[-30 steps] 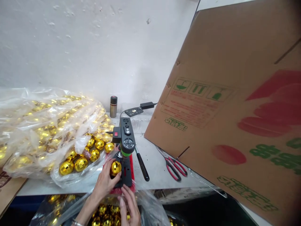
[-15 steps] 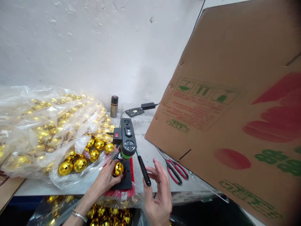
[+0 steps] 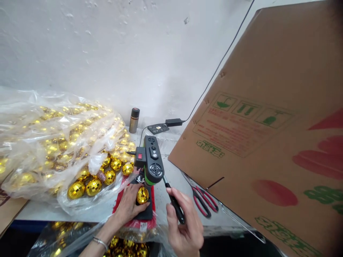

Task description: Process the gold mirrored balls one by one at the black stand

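The right hand (image 3: 186, 223) curls loosely round the black lever handle (image 3: 177, 209) of a small drill press (image 3: 153, 159). Slightly farther left, the left hand (image 3: 128, 204) pinches a gold mirrored ball (image 3: 142, 195) over the black base plate (image 3: 144, 215). Scissors (image 3: 204, 200) lie right, bagged gold balls (image 3: 76, 190) left; farther back stands a dark-capped bottle (image 3: 134, 121).

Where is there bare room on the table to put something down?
A small patch of table shows between the lever and the cardboard box, plus a narrow strip at the front left, below the plastic bag. Crowded: the left, under that bag of gold balls, and around the machine, where the left hand and right hand are.
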